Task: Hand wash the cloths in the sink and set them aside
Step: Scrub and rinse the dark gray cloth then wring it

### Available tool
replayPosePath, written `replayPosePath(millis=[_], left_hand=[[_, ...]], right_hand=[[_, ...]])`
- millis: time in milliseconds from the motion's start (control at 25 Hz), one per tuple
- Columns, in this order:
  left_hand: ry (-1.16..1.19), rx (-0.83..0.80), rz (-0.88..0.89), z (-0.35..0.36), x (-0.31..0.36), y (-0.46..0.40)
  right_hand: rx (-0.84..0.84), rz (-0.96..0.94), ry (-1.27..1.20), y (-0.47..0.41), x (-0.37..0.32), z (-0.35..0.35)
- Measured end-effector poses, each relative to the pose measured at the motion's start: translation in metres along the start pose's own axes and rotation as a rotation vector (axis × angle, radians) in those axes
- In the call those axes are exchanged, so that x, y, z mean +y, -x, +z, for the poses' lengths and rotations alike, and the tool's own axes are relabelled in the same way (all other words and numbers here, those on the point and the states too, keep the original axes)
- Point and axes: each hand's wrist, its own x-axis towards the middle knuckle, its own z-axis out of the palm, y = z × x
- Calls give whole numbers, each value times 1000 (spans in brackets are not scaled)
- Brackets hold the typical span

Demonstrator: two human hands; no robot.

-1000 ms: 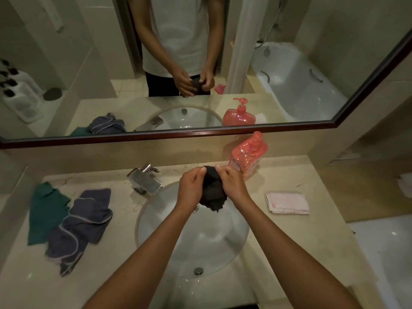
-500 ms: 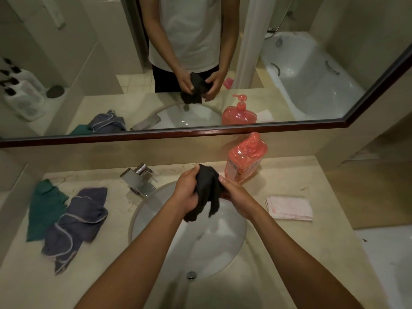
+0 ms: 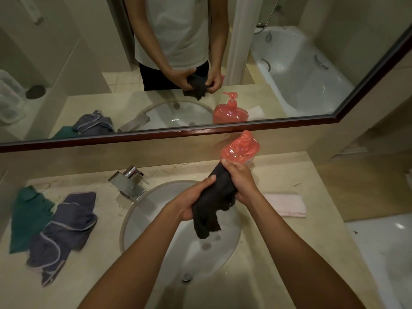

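Observation:
Over the white oval sink [image 3: 138, 233] I hold a black cloth [image 3: 211, 204] between both hands. My left hand [image 3: 190, 200] grips its lower middle; my right hand [image 3: 242, 180] grips its upper end. The loose lower end of the cloth hangs down above the basin. A blue-grey cloth with pale trim [image 3: 64, 230] lies crumpled on the counter at the left, overlapping a green cloth [image 3: 26, 217]. A folded pink cloth [image 3: 285, 204] lies flat on the counter to the right of the sink.
A chrome tap [image 3: 129, 182] stands behind the sink at the left. A red soap pump bottle [image 3: 242, 148] stands against the wall behind my right hand. A wide mirror [image 3: 289, 74] runs along the wall. The beige counter [image 3: 301, 241] ends at the right.
The bunched cloth has been drawn out longer between my hands. My left hand slid lower along it and my right hand rose toward the soap bottle. The camera moved closer.

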Motion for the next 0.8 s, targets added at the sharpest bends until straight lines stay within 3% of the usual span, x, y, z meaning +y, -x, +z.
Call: replayPosePath(millis=[120,240,360,600,800], left_hand=[[-232,143,61,3,2,-4],[-234,187,147,3,-1,-7],[-133,175,195,2,-1,-9],[236,178,126,0,-2,-18],[388,67,221,15,6,-31]], right_hand=[[12,11,10,-1,3,-3],[-4,29,-8,2,4,0],[-9,57,-8,2,-2,-1],[180,30,-2,4,-11,-23],[372,-170,96,0,-39,-39]])
